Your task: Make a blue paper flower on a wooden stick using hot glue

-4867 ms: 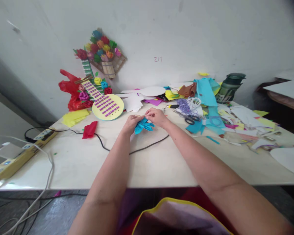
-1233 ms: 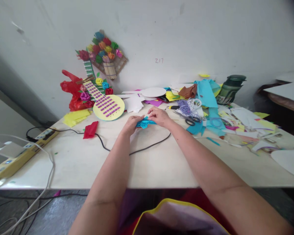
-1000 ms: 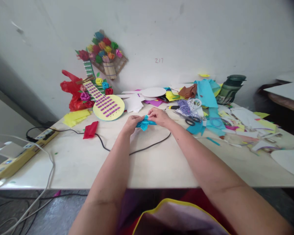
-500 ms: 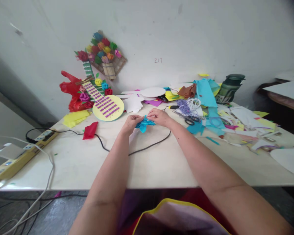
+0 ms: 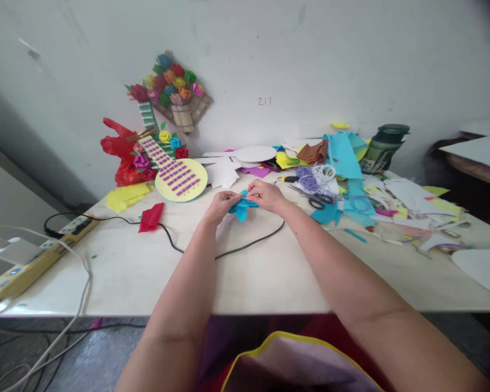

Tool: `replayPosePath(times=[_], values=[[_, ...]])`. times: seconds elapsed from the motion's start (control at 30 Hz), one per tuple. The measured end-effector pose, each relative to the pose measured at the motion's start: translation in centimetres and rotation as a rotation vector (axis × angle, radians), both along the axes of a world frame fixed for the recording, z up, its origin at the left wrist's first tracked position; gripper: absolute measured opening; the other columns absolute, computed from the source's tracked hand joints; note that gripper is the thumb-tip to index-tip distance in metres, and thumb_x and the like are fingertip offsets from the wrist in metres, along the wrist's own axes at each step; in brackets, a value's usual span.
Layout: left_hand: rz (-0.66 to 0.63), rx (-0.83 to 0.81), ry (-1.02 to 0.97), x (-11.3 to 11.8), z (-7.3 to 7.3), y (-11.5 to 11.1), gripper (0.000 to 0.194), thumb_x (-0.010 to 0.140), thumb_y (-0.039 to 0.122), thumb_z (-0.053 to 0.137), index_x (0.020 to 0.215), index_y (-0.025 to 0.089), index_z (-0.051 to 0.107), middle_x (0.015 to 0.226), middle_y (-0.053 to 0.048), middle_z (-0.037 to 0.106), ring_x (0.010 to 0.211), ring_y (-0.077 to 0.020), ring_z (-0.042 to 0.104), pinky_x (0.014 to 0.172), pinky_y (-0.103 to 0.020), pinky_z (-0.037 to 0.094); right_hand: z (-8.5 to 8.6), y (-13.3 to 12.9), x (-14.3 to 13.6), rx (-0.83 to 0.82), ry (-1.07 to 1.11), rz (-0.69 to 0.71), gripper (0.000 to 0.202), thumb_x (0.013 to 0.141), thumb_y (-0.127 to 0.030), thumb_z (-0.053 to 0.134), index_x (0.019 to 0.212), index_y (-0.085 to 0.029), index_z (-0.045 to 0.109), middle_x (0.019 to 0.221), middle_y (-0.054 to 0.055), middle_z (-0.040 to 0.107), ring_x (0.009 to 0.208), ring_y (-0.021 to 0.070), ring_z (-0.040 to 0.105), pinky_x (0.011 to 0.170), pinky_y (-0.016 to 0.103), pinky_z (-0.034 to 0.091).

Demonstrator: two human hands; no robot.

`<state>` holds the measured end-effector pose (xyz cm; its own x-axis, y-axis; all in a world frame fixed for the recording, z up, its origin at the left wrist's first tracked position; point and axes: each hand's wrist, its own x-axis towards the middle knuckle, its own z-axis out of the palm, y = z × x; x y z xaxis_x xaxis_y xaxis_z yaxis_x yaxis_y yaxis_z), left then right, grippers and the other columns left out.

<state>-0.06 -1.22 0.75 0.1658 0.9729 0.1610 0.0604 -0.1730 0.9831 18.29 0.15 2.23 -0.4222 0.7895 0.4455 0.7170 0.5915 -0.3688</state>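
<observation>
A piece of blue crepe-like paper [image 5: 242,210], crumpled and pointed at its lower end, is held above the middle of the table. My left hand [image 5: 221,206] pinches its left side. On the other side my right hand [image 5: 265,196] grips the paper's upper right edge, fingertips close to those of the left. Parts of the paper are hidden behind the fingers. Beneath the hands a black cable [image 5: 249,244] runs across the white table [image 5: 269,283]. To the left lies a small red paper piece [image 5: 151,218].
A paper guitar [image 5: 182,181] with flowers leans at back left, near yellow paper [image 5: 127,197]. Scissors [image 5: 320,201], white string [image 5: 323,173] and paper scraps [image 5: 408,201] spread rightward. A green bottle [image 5: 384,148] stands behind. A power strip [image 5: 36,258] lies along the left edge.
The blue paper has shifted shape between my fingers, with more of it showing above and between the fingertips. Both hands stay in nearly the same place.
</observation>
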Motion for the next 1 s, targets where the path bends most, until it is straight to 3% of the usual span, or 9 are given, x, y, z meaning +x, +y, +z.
replayPosePath(times=[0.27, 0.53, 0.67, 1.0], values=[[0.028, -0.083, -0.161, -0.04, -0.01, 0.30, 0.047, 0.059, 0.054, 0.076, 0.077, 0.011, 0.069, 0.056, -0.002, 0.057, 0.046, -0.0080, 0.045, 0.044, -0.022, 0.031, -0.16, 0.11, -0.21, -0.002, 0.030, -0.012, 0.018, 0.083, -0.030, 0.061, 0.084, -0.022, 0.077, 0.107, 0.003, 0.066, 0.085, 0.0153, 0.062, 0.074, 0.028, 0.043], [0.028, -0.154, -0.215, 0.04, 0.38, 0.03, 0.032, 0.055, 0.033, 0.075, 0.076, 0.012, 0.065, 0.059, -0.001, 0.058, 0.049, -0.0110, 0.052, 0.046, -0.023, 0.040, -0.21, 0.11, -0.36, -0.003, 0.073, -0.043, 0.019, 0.083, -0.027, 0.059, 0.080, -0.022, 0.076, 0.106, 0.003, 0.067, 0.089, 0.0156, 0.062, 0.076, 0.028, 0.043], [0.020, -0.166, -0.198, 0.01, 0.49, -0.09, 0.036, 0.052, 0.024, 0.072, 0.085, 0.014, 0.062, 0.063, -0.001, 0.061, 0.052, -0.0125, 0.055, 0.049, -0.025, 0.044, -0.10, -0.09, -0.45, 0.004, 0.076, -0.078, 0.019, 0.084, -0.027, 0.059, 0.079, -0.022, 0.076, 0.107, 0.002, 0.067, 0.089, 0.0155, 0.062, 0.075, 0.027, 0.043], [0.015, -0.130, -0.245, 0.28, 0.58, -0.31, 0.033, 0.051, 0.020, 0.073, 0.079, 0.015, 0.057, 0.059, 0.002, 0.058, 0.049, -0.0102, 0.052, 0.049, -0.023, 0.041, 0.36, -0.69, -0.71, -0.017, 0.027, -0.151, 0.020, 0.084, -0.027, 0.057, 0.081, -0.023, 0.076, 0.110, 0.001, 0.068, 0.092, 0.0166, 0.062, 0.075, 0.028, 0.044]])
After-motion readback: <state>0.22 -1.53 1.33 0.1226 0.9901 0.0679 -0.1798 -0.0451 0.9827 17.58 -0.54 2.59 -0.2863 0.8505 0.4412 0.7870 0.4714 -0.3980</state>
